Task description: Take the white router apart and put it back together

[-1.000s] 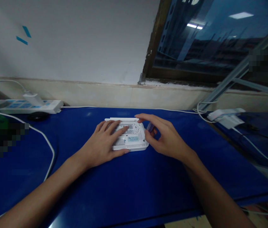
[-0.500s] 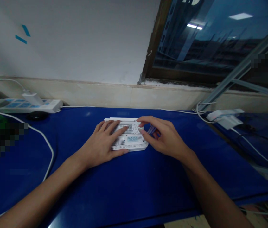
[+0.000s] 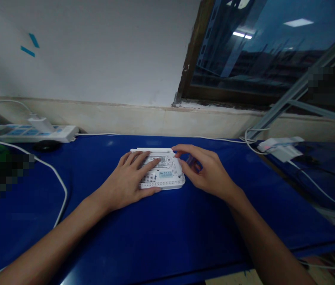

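A flat white router (image 3: 166, 183) lies on the blue table, its vented, labelled face up and a white bar along its far edge. My left hand (image 3: 127, 174) grips it across the left half, fingers spread over the top and thumb along the near edge. At the right end, the thumb and forefinger of my right hand (image 3: 204, 168) close in a pinch by the router's corner. Something small and bluish-purple (image 3: 190, 160) shows inside the curled fingers; its kind is hidden. A raised white piece (image 3: 179, 171) shows along the router's right edge, just below the thumb.
A white power strip (image 3: 63, 134) with a plugged-in charger stands at the back left, a black round object (image 3: 47, 145) before it. White cable (image 3: 62, 186) loops across the left side. On the right are a white adapter (image 3: 283, 147) with cords and a metal frame (image 3: 289, 95).
My right thumb and forefinger have shifted slightly up and outward at the router's right corner, and the white piece there shows more. My left hand stays in place on the router.
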Demonstrator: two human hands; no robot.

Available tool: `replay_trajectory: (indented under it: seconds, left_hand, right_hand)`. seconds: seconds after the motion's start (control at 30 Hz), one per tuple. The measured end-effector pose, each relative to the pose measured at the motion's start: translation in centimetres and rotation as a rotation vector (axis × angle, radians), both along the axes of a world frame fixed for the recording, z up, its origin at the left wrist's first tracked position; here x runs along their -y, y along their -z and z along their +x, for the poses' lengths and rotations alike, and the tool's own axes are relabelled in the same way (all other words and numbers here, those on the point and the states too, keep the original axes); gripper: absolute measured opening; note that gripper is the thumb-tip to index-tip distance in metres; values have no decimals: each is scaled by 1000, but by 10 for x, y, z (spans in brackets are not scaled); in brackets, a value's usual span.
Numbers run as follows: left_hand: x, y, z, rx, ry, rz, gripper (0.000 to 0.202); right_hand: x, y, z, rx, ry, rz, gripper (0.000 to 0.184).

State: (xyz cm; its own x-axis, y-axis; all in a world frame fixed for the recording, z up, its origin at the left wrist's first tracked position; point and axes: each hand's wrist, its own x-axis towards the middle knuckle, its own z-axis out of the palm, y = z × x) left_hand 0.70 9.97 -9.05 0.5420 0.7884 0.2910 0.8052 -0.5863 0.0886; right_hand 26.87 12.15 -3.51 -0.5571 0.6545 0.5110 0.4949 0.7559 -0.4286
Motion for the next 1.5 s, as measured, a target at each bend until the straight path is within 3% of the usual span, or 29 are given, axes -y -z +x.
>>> replay_trajectory:
  seconds: [0.1,0.3,0.43,0.6,0.77,0.97,1.2,1.4,1.5]
  left_hand:
    - [0,0,0,1,-1,1,79]
    - [-1,-1,1,-32,-9,-2,81]
    - [-1,0,0,-36,-5,0,80]
    - [-1,1,0,-20,0,9,79]
    - [-1,1,0,-5,8,4,79]
    - [-1,2,-1,-13,2,5,79]
    - [-1,1,0,-15,3,9,79]
    - [-1,-1,0,-37,-4,3,80]
    - [0,-1,0,-20,3,5,80]
  right_hand:
    - [1,-1,0,24,-11,3,57]
    - [0,1,-2,1,-2,27,38]
    - [2,0,-2,22,-28,2,58]
    - [2,1,-3,7,-7,12,39]
    - [2,0,-1,20,-24,2,63]
    - [0,2,-2,22,3,-4,42]
    - [2,0,-2,10,-40,-4,64]
    - [-1,2,-2,50,4,22,39]
    - [1,1,-2,29,-20,-12,47]
